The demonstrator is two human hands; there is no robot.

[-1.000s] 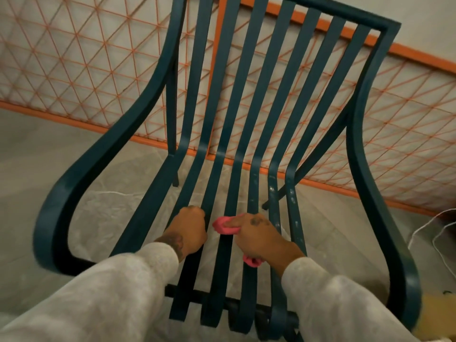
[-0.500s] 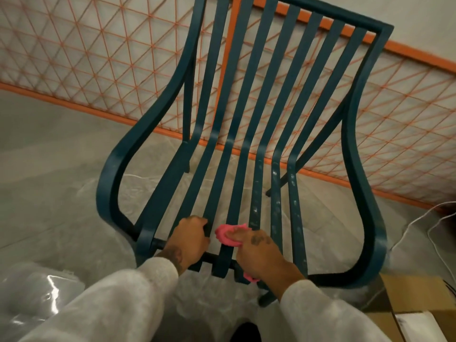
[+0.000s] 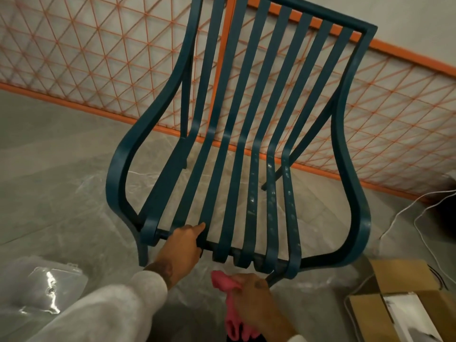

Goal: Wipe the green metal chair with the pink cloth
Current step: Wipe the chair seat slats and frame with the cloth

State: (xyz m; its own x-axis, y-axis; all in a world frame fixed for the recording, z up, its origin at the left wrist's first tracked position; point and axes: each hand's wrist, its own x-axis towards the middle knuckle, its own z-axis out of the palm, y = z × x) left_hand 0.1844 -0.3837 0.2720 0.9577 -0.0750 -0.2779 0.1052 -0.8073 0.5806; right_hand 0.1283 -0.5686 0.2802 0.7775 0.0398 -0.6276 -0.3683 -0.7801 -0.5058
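Cardboard boxes (right) beside chair.

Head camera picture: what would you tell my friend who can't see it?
A person's left hand holds the front edge of a slatted green metal chair, while the right hand holds a pink cloth near the seat's front edge. An orange lattice fence stands behind.

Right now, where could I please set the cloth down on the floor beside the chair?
Open floor lies left of the chair, between its armrest and the orange fence. Right is crowded: cardboard boxes, cables; clear packaging near-left.
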